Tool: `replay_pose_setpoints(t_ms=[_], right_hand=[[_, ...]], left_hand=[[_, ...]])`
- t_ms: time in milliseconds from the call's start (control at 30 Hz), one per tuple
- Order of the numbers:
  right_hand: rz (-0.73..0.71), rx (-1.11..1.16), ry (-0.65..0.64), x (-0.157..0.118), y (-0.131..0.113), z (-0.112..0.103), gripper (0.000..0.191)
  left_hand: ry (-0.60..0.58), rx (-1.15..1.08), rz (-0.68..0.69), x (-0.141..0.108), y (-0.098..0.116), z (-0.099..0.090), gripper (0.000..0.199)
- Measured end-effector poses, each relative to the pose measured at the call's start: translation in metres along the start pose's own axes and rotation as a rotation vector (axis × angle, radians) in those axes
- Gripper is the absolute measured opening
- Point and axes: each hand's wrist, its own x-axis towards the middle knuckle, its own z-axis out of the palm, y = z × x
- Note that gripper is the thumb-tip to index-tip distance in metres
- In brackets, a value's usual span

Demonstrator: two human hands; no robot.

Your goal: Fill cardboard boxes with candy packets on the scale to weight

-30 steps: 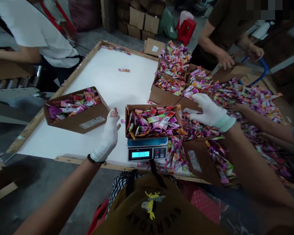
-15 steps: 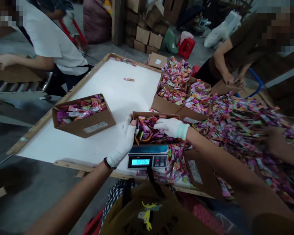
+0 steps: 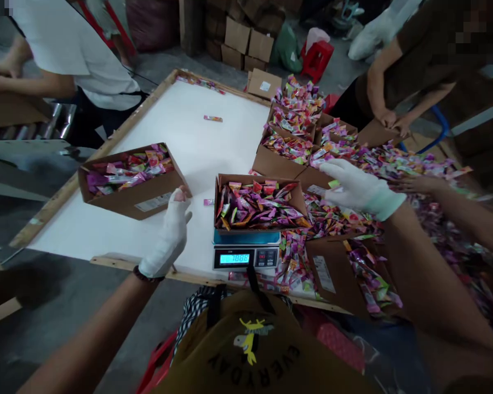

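A brown cardboard box (image 3: 258,180) full of colourful candy packets sits on a small blue-topped digital scale (image 3: 246,256) at the near edge of the white table (image 3: 197,142). My left hand (image 3: 168,232), in a white glove, hovers just left of that box with its fingers loosely apart, holding nothing. My right hand (image 3: 355,186), also gloved, is spread over the heap of loose candy packets (image 3: 398,164) to the right of the box. I cannot make out any packets in it.
A second filled box (image 3: 127,200) lies at the left of the table. Several more filled boxes (image 3: 285,158) stand behind the scale. One packet (image 3: 212,118) lies alone far back. Other people stand at the left (image 3: 66,49) and far right (image 3: 394,82). Another arm (image 3: 460,210) reaches into the heap.
My right hand has left the box on the scale and moved right over the heap. My left hand has pulled back from the box's left rim.
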Motion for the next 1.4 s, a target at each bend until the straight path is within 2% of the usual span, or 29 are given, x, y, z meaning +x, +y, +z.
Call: replay_pose_setpoints(t_ms=[67,133,233,300,367,567,700,767,867,967,1033,1133,1233,1300,1400], right_hand=[[-0.101,0.086,-0.058,0.007,-0.024,0.017,0.062],[-0.179,0.135,-0.191,0.022,-0.055,0.039,0.063],[-0.182,0.048,-0.385,0.050,-0.090,0.072,0.064],[-0.201,0.004,-0.427,0.063,-0.100,0.086,0.051],[-0.242,0.010,-0.418,0.067,-0.100,0.091,0.040],[-0.269,0.105,-0.357,0.055,-0.090,0.077,0.032],[-0.236,0.228,-0.266,0.051,-0.085,0.064,0.035],[-0.216,0.285,-0.199,0.049,-0.080,0.050,0.032],[-0.183,0.348,-0.050,0.037,-0.069,0.017,0.027],[-0.089,0.428,0.128,0.011,-0.048,-0.015,0.022],[0.025,0.441,0.235,-0.012,-0.025,-0.026,0.022],[0.206,0.312,0.299,-0.046,0.017,-0.022,0.022],[0.344,0.168,0.238,-0.066,0.038,-0.003,0.039],[0.407,0.182,0.202,-0.066,0.029,0.008,0.050],[0.359,0.191,0.117,-0.049,-0.010,0.016,0.043]], left_hand=[[0.052,0.016,-0.025,-0.001,-0.002,-0.004,0.072],[0.065,0.031,-0.048,-0.003,-0.003,-0.003,0.073],[0.065,0.008,-0.072,-0.007,0.001,0.004,0.075],[0.057,-0.037,-0.075,-0.012,0.006,0.008,0.076],[0.051,-0.083,-0.080,-0.016,0.011,0.009,0.074],[0.057,-0.117,-0.124,-0.020,0.013,0.009,0.072],[0.025,-0.101,-0.065,-0.021,0.014,0.015,0.070],[-0.017,-0.091,-0.015,-0.022,0.017,0.020,0.068],[-0.061,-0.078,0.037,-0.024,0.020,0.024,0.065],[-0.064,-0.044,0.067,-0.020,0.016,0.020,0.063],[-0.036,-0.021,0.037,-0.012,0.010,0.011,0.064],[0.065,-0.011,-0.089,-0.001,0.002,-0.010,0.065],[0.153,-0.005,-0.153,0.005,0.005,-0.029,0.063],[0.144,-0.005,-0.105,0.007,0.016,-0.033,0.062],[0.076,-0.015,0.007,0.011,0.038,-0.023,0.061]])
